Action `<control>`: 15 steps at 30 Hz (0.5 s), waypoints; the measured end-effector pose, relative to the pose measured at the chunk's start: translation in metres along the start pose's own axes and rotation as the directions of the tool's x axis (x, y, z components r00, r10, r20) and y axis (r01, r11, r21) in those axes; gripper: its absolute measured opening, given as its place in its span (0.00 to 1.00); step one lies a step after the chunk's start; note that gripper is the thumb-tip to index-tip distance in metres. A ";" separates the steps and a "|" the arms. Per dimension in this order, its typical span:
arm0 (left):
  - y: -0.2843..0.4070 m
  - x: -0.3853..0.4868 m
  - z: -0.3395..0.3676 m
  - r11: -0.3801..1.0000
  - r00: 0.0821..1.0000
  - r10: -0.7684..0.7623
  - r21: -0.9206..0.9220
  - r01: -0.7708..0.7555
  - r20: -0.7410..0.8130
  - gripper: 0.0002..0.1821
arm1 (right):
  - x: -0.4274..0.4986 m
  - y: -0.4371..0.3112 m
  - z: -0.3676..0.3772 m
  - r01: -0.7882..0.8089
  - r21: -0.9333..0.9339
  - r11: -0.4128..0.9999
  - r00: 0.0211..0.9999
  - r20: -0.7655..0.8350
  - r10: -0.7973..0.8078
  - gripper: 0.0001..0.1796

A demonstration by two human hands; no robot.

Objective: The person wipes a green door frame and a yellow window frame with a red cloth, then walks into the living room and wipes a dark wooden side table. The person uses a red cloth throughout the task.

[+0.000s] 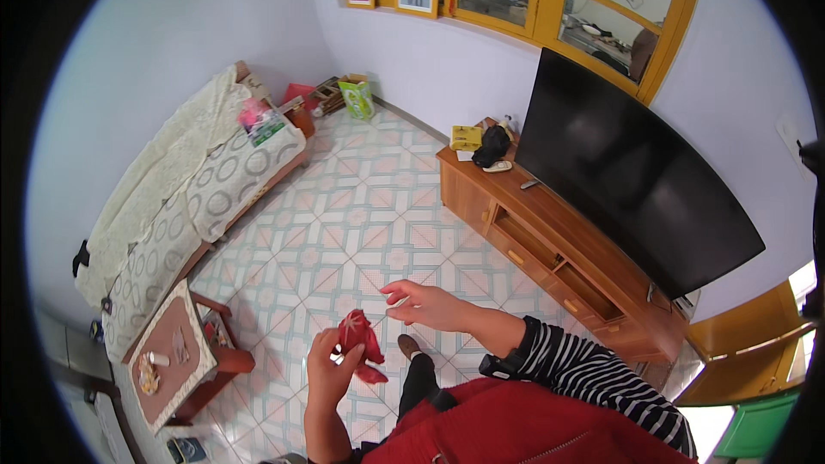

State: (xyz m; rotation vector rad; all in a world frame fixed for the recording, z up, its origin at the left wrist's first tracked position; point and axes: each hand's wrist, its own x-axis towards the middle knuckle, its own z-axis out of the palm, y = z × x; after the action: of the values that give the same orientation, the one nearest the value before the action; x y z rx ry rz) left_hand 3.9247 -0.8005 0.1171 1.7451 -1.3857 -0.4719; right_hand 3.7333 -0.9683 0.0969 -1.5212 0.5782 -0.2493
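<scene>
A crumpled red cloth (pixel 365 341) with a pale star-like pattern is pinched between the thumb and fingers of my left hand (pixel 330 361). Its lower end hangs loose over the tiled floor (pixel 361 219). To the right, my right hand (pixel 419 306) is held in the air with fingers apart and nothing in them. A small gap separates its fingertips from the cloth. Below my hands, a brown shoe (pixel 407 345) stands on the floor.
A low table (pixel 171 367) with small items is at left, beside a covered sofa (pixel 225 174). Along the right wall, a wooden TV cabinet (pixel 467 187) carries a large television (pixel 631 174), a black bag (pixel 493 145) and a yellow box (pixel 465 137). A green carton (pixel 356 96) stands in the far corner.
</scene>
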 end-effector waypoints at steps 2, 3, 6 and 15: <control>-0.015 0.053 0.010 0.999 0.998 0.034 -0.039 -0.032 0.048 0.12 | 0.035 -0.003 -0.008 -0.010 0.001 1.000 1.000 0.019 0.010 0.34; -0.021 0.076 0.013 0.995 0.997 0.052 -0.085 -0.047 0.062 0.12 | 0.054 -0.006 -0.012 -0.009 0.000 1.000 1.000 0.029 0.009 0.35; -0.033 0.146 0.014 0.989 0.987 0.056 -0.143 -0.034 0.151 0.13 | 0.109 -0.025 -0.029 0.038 0.096 0.995 0.996 -0.090 -0.030 0.29; -0.083 0.312 0.010 0.972 0.980 0.057 -0.235 -0.011 0.191 0.17 | 0.230 -0.056 -0.111 0.127 0.050 0.991 0.908 -0.409 -0.096 0.17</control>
State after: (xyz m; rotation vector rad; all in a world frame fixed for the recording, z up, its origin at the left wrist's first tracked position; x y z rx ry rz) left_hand 4.0673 -1.0900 0.1082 1.5129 -1.4308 -0.7741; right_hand 3.8829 -1.1821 0.1110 -1.4366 0.8001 -0.6813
